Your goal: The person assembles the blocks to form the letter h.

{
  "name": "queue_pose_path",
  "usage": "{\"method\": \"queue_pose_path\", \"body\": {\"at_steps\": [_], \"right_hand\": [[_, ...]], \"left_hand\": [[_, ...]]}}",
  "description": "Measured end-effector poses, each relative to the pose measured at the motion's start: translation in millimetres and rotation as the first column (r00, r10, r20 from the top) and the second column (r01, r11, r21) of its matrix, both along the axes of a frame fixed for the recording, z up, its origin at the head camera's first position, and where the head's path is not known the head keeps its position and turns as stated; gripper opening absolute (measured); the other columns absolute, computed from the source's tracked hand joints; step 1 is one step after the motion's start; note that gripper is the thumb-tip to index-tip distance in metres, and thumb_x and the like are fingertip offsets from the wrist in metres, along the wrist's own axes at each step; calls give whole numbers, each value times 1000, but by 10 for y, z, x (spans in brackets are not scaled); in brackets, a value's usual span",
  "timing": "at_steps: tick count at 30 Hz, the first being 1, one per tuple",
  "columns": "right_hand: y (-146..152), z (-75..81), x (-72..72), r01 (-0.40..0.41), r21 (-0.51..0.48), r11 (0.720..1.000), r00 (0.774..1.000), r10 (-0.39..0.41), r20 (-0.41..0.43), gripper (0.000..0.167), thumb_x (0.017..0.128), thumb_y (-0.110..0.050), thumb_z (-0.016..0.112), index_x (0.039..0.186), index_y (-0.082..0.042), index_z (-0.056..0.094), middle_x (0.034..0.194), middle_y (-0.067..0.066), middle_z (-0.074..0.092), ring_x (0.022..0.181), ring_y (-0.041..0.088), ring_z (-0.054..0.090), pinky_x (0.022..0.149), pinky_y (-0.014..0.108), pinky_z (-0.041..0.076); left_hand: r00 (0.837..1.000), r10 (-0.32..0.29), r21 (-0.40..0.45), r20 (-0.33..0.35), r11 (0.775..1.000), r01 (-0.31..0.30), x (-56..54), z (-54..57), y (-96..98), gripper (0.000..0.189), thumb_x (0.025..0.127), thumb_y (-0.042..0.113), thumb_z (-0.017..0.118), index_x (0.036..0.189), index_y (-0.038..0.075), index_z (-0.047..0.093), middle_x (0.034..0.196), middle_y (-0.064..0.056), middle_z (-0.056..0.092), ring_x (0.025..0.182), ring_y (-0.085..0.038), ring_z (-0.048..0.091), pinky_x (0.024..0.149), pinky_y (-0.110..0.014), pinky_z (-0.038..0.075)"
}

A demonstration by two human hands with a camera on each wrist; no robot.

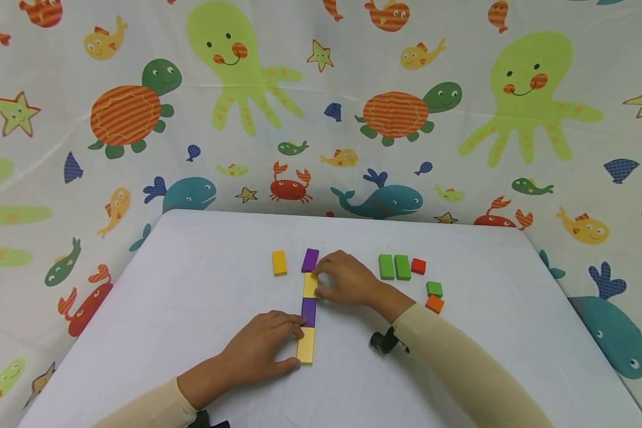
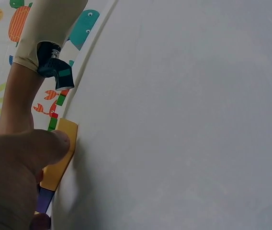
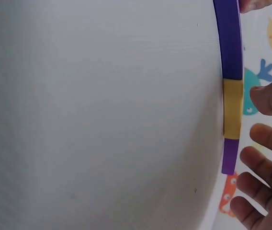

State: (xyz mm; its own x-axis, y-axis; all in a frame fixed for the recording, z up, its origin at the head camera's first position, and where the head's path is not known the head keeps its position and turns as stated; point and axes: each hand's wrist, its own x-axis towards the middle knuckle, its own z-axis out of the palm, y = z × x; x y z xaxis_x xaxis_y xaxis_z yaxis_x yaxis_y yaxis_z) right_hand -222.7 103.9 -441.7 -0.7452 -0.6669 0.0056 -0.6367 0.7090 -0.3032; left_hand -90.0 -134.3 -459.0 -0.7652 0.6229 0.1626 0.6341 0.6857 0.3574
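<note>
Four blocks form a straight row on the white table: a near yellow block [image 1: 305, 347], a purple block [image 1: 308, 312], another yellow block [image 1: 310, 285] and a far purple block [image 1: 311, 260]. My left hand [image 1: 259, 346] lies along the row's left side, fingertips at the nearer purple block and thumb beside the near yellow one's lower corner. From the right, my right hand [image 1: 348, 278] reaches to the farther yellow block, its fingers spread and loosely bent at that block's edge. In the right wrist view its thumb and fingers [image 3: 265, 139] stand apart with nothing between them.
A lone orange-yellow block [image 1: 279, 263] lies left of the row's far end. Right of my right hand lie two green blocks [image 1: 386, 267], a red cube [image 1: 418, 266], a green cube [image 1: 434, 289] and an orange cube [image 1: 434, 304]. A sea-animal cloth [image 1: 310, 89] hangs behind the table.
</note>
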Motion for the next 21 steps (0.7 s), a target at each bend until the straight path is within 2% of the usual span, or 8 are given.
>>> {"method": "queue_pose_path", "body": {"at_steps": [12,21], "right_hand": [[-23,36,-159,107,-24,994,994,-108,-27,46,92,-47,74,131,-22,68,136,-4,63,134,19,47,113,41,40],[-113,94,-260,126,-37,991,992,-127,-20,45,92,-45,75,129,-19,69,134,-3,64,133,21,49,113,40,40]], "left_hand": [[1000,4,-19,9,1000,-3,-18,-14,0,39,83,42,84,113,23,67,137,9,62,125,-13,55,103,-43,48],[1000,3,-20,28,1000,-2,-10,3,4,40,83,42,84,114,22,68,137,8,62,125,-14,56,104,-43,47]]}}
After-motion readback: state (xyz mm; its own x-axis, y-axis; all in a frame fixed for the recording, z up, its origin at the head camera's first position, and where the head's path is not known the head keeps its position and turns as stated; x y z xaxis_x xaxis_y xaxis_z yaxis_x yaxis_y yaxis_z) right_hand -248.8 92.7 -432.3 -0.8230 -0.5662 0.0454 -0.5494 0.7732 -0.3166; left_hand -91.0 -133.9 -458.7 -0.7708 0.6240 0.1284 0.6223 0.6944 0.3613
